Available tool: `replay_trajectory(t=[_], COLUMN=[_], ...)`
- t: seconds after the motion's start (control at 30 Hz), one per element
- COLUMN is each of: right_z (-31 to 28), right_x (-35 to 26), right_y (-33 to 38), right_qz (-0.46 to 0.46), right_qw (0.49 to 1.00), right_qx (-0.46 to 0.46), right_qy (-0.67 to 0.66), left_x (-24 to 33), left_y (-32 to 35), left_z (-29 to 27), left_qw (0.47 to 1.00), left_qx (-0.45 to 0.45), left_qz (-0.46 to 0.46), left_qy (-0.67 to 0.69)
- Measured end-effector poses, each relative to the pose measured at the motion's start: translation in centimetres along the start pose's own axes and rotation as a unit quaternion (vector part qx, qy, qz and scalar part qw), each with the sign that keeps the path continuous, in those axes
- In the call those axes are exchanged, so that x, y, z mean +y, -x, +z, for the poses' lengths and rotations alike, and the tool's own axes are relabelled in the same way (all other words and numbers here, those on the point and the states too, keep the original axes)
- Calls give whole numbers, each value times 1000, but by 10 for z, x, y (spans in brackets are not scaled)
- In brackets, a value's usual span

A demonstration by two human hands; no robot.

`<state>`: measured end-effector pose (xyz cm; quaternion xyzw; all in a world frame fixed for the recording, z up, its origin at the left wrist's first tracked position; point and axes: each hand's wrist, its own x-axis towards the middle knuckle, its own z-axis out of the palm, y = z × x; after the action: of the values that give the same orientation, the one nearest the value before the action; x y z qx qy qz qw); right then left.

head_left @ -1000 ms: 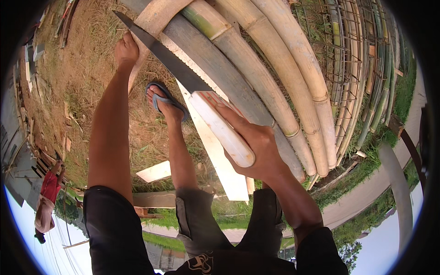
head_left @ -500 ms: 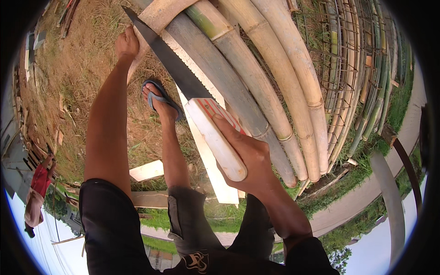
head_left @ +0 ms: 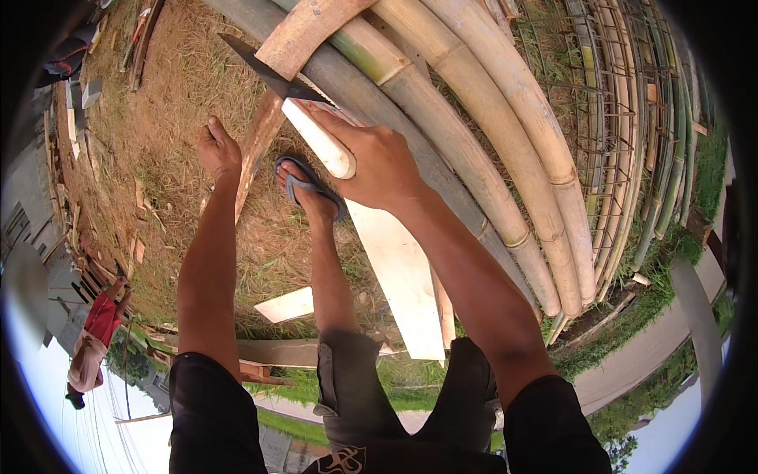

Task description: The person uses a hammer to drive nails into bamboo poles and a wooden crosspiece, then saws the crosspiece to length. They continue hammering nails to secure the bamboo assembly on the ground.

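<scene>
**Left hand (head_left: 219, 150) free, saw (head_left: 297, 92) across plank (head_left: 312, 31) in right hand (head_left: 375, 170)**

Risks, left to right: left hand appears off the wood, so the plank's near part looks unsteadied and could twist or drop; that could pinch the blade (head_left: 268, 73). Foot (head_left: 312, 186) in an open sandal is just near of the saw; a slip or a falling piece could hit it. Plank's far part lies over round bamboo poles (head_left: 489, 142); if they roll, the cut line could wander or the blade jump.

Layout, left to right: left hand loosely curled, thumb up, nothing seen in it, over grassy dirt (head_left: 174, 87). Plank is just right of it, seemingly apart; near part slants down between that hand and the foot, far part is up and right. Blade crosses the plank between those parts; cut depth can't be told. Right hand, fingers wrapped round the white handle (head_left: 320, 142), is right and near of the plank, apart from it. Pale board (head_left: 395, 276) lies near, below the right hand; poles run along its right.
</scene>
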<state>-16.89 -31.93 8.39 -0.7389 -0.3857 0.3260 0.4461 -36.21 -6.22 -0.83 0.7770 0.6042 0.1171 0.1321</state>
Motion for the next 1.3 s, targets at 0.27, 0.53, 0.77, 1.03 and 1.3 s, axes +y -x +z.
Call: replay_trajectory(t=[0.27,0.53,0.77,1.03,1.3], right_z=[-17,-31,-11,-47,-75], right_x=[4,35,58,-1,-142], right_y=[72,94,95,119,122], right_qz=[-195,-255,-240,-243,-318], right_qw=[973,879,816,814,819], right_qx=[0,-184,-266,-330,-366], right_qy=[126,359,453,411,308], left_x=[-79,-89,-82,-90,-121], left_y=[37,37,58,96,161], left_z=[4,-1,9,-84,-267], left_qw=[951,884,920,927,938], left_qx=[-241,-395,-315,-335,-330], left_qz=[27,74,52,47,-27], left_qy=[-192,-239,-226,-162,-100])
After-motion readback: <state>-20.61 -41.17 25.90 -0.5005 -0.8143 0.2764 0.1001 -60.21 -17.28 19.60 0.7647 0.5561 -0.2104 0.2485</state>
